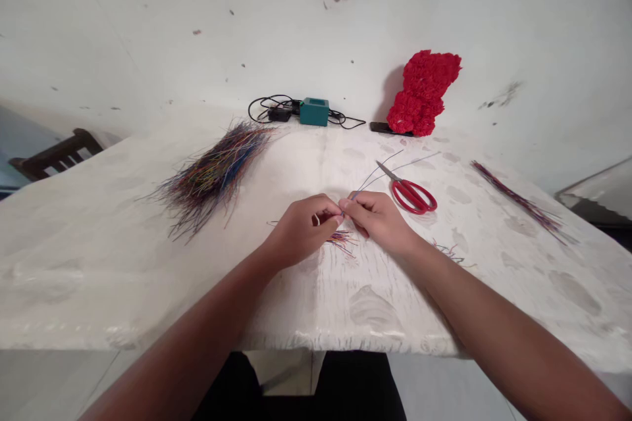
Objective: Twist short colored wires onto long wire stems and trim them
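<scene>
My left hand [311, 220] and my right hand [372, 217] meet over the middle of the table, fingertips pinched close together. Between them runs a thin blue wire [368, 181], its two loose ends fanning out past my right hand toward the scissors. Both hands are closed on it; the exact grip point is hidden by the fingers. Under my hands lies a small bunch of coloured wires [343, 241], partly covered. Red-handled scissors [413, 196] rest just beyond my right hand, blades pointing to the far left.
A large pile of coloured wires [217, 174] lies on the left, a slim bundle [518, 200] on the right. Short wires [449, 251] lie beside my right forearm. Along the wall are a teal box [314, 112] with black cables and a red ruffled object [424, 92].
</scene>
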### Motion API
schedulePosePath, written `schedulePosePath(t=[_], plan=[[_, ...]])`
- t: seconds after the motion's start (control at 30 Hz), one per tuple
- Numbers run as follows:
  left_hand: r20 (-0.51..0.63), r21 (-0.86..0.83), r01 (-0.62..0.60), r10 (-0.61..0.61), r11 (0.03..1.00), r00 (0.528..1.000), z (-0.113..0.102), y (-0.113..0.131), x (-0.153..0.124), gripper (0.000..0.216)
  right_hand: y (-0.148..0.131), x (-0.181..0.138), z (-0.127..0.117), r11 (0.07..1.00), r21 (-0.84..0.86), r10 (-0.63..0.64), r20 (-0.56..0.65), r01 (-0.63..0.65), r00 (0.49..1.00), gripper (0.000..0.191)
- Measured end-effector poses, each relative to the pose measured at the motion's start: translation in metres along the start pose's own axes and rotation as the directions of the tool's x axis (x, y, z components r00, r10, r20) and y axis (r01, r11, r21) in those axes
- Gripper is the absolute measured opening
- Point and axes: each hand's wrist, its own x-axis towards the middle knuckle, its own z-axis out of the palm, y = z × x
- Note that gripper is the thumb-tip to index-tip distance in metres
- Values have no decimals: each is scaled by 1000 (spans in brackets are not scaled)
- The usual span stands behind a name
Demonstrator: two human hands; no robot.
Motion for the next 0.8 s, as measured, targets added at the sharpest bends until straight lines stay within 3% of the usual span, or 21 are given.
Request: schedulePosePath(t=[0.43, 0.8], plan=[[-39, 47, 70, -68, 996, 997, -1, 2, 0, 15, 3, 1, 3, 999, -41, -30, -3, 30, 1000, 42], [-91, 20, 149, -147, 989, 985, -2, 0, 0, 18, 7, 1, 7, 942, -270, -244, -140, 201, 960, 42]])
